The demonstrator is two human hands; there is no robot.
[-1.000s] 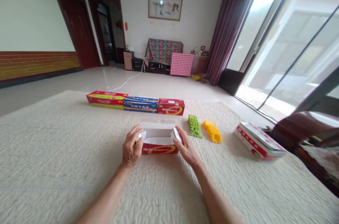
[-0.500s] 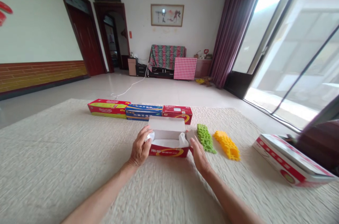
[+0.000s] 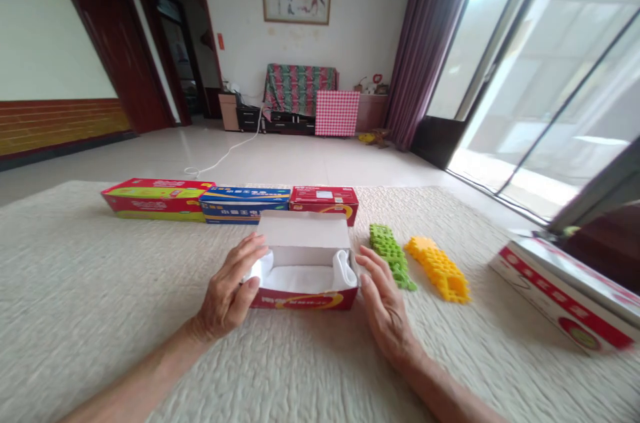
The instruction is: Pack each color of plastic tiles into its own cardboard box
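Hands [image 3: 227,296] wider apart, red box [image 3: 305,302] between

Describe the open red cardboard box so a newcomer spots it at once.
On the cream quilted cover, look between the person's left hand and right hand. The open red cardboard box there holds white material; its raised lid sets it apart from the closed red cardboard box behind.

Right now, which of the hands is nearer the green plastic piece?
The right hand, close by on its near left side. The left hand is farther from the green plastic piece, at the red box's left end.
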